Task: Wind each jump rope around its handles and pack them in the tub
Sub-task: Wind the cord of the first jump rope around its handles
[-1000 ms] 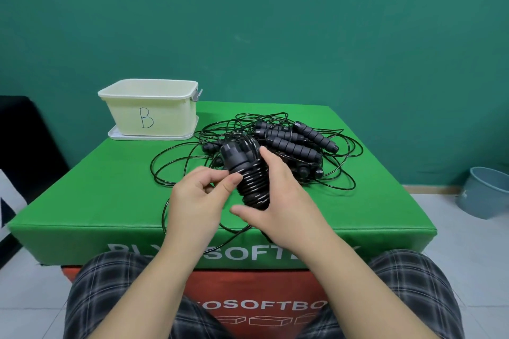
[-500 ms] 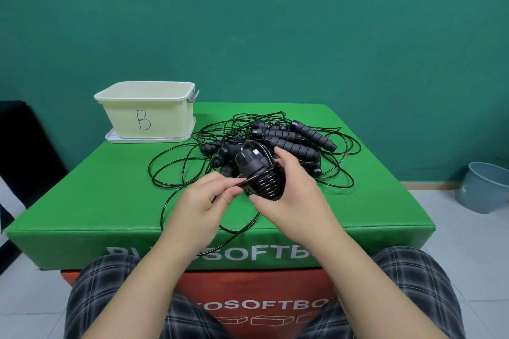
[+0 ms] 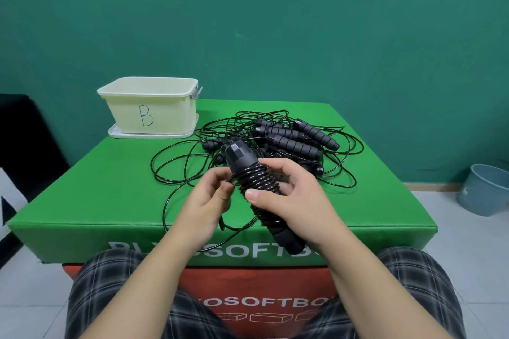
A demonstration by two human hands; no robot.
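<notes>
Right hand (image 3: 292,195) fingers wrap the rope-wound handles (image 3: 256,181); left hand (image 3: 212,198) fingers pinch the cord (image 3: 176,201).

Tub (image 3: 150,115) on the block's (image 3: 110,187) far left; rope pile (image 3: 289,140) right of it; bucket (image 3: 484,190) on the floor, far right

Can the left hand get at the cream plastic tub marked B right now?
Probably not yet: the left hand is pinching black cord, though bare green mat lies open toward the cream plastic tub.
</notes>
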